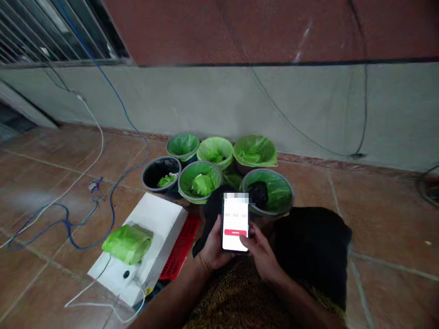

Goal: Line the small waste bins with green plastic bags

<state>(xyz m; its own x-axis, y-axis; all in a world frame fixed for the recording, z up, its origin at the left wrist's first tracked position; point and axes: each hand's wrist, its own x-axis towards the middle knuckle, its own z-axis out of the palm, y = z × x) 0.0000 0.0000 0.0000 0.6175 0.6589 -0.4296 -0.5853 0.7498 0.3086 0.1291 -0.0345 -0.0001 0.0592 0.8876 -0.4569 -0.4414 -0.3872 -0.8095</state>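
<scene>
My left hand (212,249) is wrapped round a lit smartphone (235,224), holding it upright in front of me. The screen shows a timer at zeros and a red button. My right hand (262,253) supports the phone's lower right edge, its thumb resting on the screen near the red button. Just beyond the phone stand several small buckets lined with green plastic bags (200,179), clustered by the wall. One bucket (161,172) has a black liner with a green scrap inside.
A white box (157,219) lies on the tiled floor at left with a roll of green bags (127,243) on it and a red crate (181,244) beside it. Blue and white cables (103,137) trail across the floor. A black bag (312,246) sits at right.
</scene>
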